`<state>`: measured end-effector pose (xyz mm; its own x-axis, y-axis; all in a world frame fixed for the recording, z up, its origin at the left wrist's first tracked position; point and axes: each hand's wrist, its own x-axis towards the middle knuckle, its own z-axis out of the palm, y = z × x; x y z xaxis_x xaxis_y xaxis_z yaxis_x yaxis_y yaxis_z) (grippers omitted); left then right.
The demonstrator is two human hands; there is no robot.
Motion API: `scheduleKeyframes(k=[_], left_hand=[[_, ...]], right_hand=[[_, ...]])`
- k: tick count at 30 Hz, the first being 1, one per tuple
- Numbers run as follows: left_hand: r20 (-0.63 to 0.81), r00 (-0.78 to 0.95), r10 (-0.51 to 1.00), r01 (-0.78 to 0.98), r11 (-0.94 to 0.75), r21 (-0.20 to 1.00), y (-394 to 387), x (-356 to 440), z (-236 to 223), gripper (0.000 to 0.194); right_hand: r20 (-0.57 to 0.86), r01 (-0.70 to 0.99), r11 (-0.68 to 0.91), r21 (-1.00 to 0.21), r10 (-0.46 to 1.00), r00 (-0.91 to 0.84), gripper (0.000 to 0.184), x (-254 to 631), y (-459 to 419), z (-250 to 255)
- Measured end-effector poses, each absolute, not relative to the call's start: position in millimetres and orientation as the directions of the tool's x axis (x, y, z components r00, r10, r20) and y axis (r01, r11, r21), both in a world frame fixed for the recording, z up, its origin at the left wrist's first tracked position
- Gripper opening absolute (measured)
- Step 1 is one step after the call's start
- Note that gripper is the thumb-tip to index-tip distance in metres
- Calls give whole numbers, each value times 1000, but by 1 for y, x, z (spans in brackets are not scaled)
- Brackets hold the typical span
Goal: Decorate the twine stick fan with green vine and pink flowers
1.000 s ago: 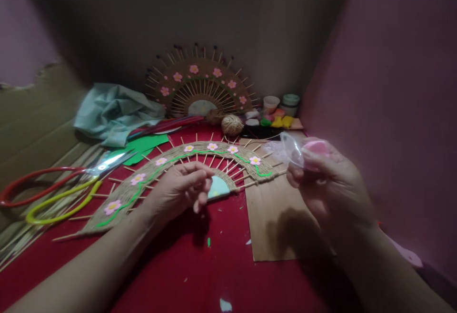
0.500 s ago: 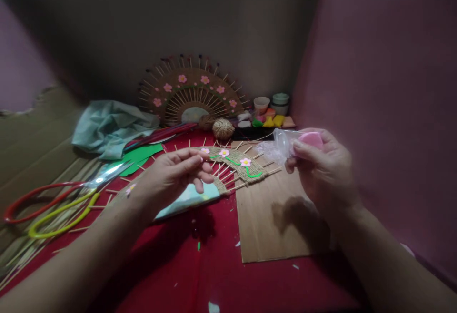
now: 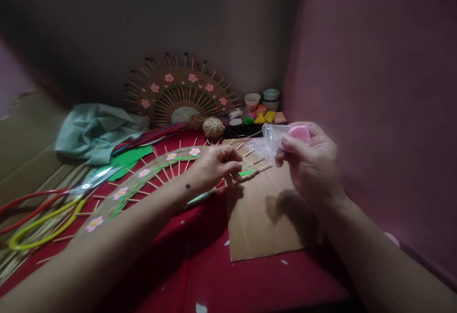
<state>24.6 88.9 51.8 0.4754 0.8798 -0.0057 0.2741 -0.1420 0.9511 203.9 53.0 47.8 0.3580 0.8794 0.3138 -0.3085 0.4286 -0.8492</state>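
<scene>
My right hand [image 3: 314, 165] is closed around a lump of pink clay [image 3: 299, 134], with a clear plastic bag [image 3: 271, 137] hanging from the fingers. My left hand [image 3: 223, 163] is in a pinch over the right part of a twine-woven fan [image 3: 134, 182] made with thin sticks; whatever its fingertips hold is hidden. Pink clay flowers [image 3: 144, 173] with yellow centres and a green wavy line run along the woven band. My left forearm covers part of the fan. Under both hands lies a cardboard sheet [image 3: 264, 227] on the red table [image 3: 214, 284].
Large scissors [image 3: 76, 196] with red and yellow handles lie at left, near green paper [image 3: 134, 161] and a teal cloth [image 3: 100, 130]. Behind stand a finished-looking fan [image 3: 178, 84], a twine ball [image 3: 213, 127], clay packets [image 3: 264, 117] and small tubs [image 3: 270, 99]. A wall [image 3: 374, 89] rises at right.
My left hand has moved right, across the fan toward the cardboard, uncovering flowers on the left of the band. The view has shifted slightly right. My right hand still holds the clay.
</scene>
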Motion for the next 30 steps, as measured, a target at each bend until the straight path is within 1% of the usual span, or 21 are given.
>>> scheduleKeyframes(k=[1, 3, 5, 9, 13, 17, 19, 21, 23, 24, 27, 30], left_hand=[[47, 486, 873, 332, -234, 914, 91, 27, 49, 4], [183, 504, 844, 434, -430, 792, 96, 29, 44, 8], [278, 516, 810, 482, -543, 688, 101, 28, 40, 13], [315, 519, 795, 505, -582, 637, 109, 28, 30, 16], [332, 509, 794, 514, -590, 622, 110, 28, 24, 14], [310, 501, 808, 520, -568, 638, 107, 27, 29, 12], [261, 486, 834, 523, -517, 677, 104, 26, 34, 7], [161, 447, 880, 494, -393, 775, 102, 26, 39, 3], [42, 403, 914, 455, -240, 857, 100, 27, 44, 12], [-6, 389, 921, 450, -184, 874, 99, 27, 46, 16], [-91, 388, 917, 484, -119, 867, 100, 27, 48, 17], [-101, 405, 909, 478, -117, 870, 102, 27, 46, 14]], right_hand=[[318, -307, 429, -849, 881, 351, 18, 204, 53, 47], [335, -296, 437, -850, 880, 338, 18, 204, 54, 45], [348, -287, 442, -850, 879, 325, 17, 204, 55, 44], [376, -291, 460, -839, 876, 302, 16, 204, 56, 41], [392, -304, 471, -828, 874, 286, 15, 203, 55, 41], [382, -306, 461, -833, 879, 285, 16, 203, 55, 41], [382, -308, 462, -832, 878, 287, 16, 203, 55, 42], [381, -312, 463, -829, 878, 290, 16, 203, 55, 42], [380, -317, 464, -827, 877, 293, 16, 203, 55, 42], [380, -320, 465, -825, 877, 294, 17, 203, 55, 42], [379, -324, 468, -822, 875, 300, 17, 203, 57, 41], [380, -326, 471, -820, 873, 305, 17, 204, 58, 40]])
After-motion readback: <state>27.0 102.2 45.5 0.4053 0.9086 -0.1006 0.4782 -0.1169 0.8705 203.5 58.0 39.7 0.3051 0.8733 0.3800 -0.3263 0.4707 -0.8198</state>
